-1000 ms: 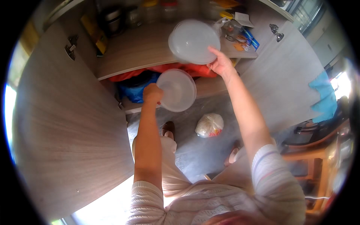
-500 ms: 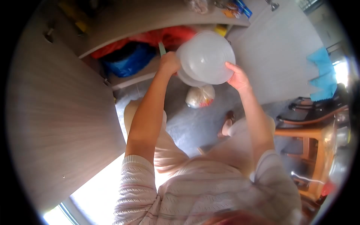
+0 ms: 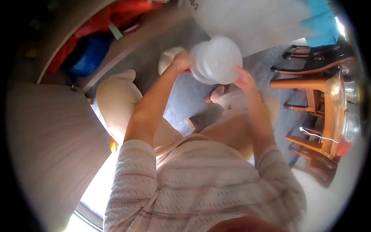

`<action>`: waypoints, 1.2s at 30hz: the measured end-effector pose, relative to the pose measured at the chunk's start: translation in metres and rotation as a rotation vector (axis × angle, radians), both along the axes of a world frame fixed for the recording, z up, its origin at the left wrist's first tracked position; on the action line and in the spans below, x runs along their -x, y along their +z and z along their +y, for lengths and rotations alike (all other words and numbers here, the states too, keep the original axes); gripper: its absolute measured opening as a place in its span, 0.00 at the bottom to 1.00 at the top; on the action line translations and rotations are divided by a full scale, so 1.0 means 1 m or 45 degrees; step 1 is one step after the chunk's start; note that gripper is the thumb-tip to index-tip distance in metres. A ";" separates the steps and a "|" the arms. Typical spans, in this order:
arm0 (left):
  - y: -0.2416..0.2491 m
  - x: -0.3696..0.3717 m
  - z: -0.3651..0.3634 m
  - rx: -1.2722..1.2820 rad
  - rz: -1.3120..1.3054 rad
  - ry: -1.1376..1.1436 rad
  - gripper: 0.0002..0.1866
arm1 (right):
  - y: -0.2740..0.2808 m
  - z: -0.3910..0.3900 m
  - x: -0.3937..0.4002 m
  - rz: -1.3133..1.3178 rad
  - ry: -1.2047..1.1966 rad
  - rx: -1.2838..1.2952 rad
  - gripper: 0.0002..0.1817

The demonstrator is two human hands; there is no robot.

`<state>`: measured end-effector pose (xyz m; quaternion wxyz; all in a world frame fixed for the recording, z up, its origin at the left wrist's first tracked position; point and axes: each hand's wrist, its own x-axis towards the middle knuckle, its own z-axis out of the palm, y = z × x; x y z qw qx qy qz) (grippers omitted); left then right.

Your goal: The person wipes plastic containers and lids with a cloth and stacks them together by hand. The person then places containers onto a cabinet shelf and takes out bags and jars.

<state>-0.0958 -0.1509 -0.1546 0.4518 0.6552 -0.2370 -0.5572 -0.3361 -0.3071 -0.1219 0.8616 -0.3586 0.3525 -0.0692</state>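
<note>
Both hands hold a small stack of whitish, translucent round plastic containers [image 3: 220,58] in front of me; whether they are bowls or tubs I cannot make out. My left hand [image 3: 183,62] is closed on the stack's left edge, with a bit of red at its fingers. On the right rim, my right hand [image 3: 244,79] grips with the thumb on top and its other fingers mostly hidden underneath. Just beyond my left hand, a pale plastic bag [image 3: 167,60] sits on the floor, partly covered by that hand.
At upper left, an open cupboard shelf holds red bags [image 3: 116,15], a blue bag [image 3: 91,54] and a pale green strip [image 3: 115,31]. One cupboard door [image 3: 58,154] stands at left, another [image 3: 255,23] at the top. A wooden table [image 3: 330,108] and chairs are at right.
My view and body have turned to the right, so the cupboard slides to the upper left and more of the table shows. Both hands still hold the containers, now away from the shelf.
</note>
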 end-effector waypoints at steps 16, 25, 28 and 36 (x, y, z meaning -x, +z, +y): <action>-0.119 0.049 -0.008 -0.016 0.799 0.000 0.41 | -0.096 -0.017 0.033 0.520 -0.050 -0.036 0.26; -0.148 0.048 0.002 -0.205 1.150 0.000 0.45 | -0.137 -0.012 0.014 0.864 0.177 0.119 0.28; -0.156 0.048 0.007 -0.180 1.159 -0.013 0.44 | -0.139 -0.012 0.016 0.868 0.191 0.144 0.29; -0.151 0.069 -0.025 -0.173 0.534 0.124 0.40 | -0.141 -0.018 0.020 0.876 0.155 0.197 0.28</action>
